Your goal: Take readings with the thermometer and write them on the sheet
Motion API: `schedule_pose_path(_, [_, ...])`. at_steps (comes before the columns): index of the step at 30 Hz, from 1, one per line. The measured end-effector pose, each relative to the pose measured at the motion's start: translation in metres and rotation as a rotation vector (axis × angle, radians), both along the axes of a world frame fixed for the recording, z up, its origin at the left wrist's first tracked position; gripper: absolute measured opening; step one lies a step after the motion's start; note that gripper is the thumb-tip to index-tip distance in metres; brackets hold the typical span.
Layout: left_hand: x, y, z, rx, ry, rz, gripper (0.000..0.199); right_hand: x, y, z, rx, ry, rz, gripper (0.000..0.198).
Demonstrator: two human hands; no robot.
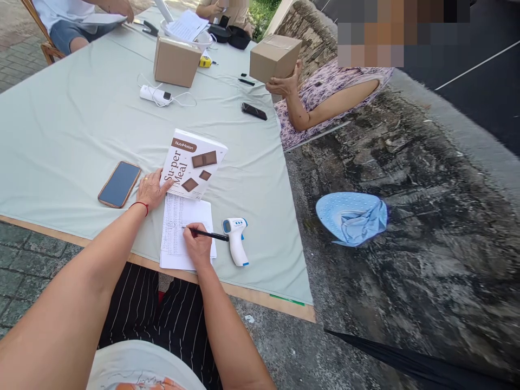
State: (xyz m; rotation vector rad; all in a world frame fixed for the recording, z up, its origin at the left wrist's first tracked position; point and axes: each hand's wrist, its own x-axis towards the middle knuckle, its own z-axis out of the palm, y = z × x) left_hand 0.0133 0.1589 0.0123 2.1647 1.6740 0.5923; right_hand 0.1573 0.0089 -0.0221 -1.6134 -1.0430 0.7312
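My left hand (152, 190) grips the lower left edge of a white and brown meal bar box (195, 168), its thumb on the printed front. The box stands tilted at the top of a stack of paper sheets (189, 260) and covers their upper part. In my right hand (198, 246) is a black pen (213, 235), its tip at the rows of small print on the top sheet. A white and blue infrared thermometer (236, 244) lies just right of the sheets. Left of my left hand rests a phone (119, 184) in a brown case.
Across the cloth-covered table (73, 135) are a cardboard box (176, 62), a white power strip (155, 95) and a black phone (254, 111). At the right, a co-worker's hand (286, 82) holds another cardboard box (276, 57). A blue hat (351, 219) lies on the stone beyond the table edge.
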Motion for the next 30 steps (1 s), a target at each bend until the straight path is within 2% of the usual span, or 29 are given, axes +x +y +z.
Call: schedule_pose_path(30, [0.0011,-0.0002,0.0002,-0.004,-0.007,0.008,0.058,0.0003,0.0000,-0.0002,0.017,-0.030,-0.022,0.014])
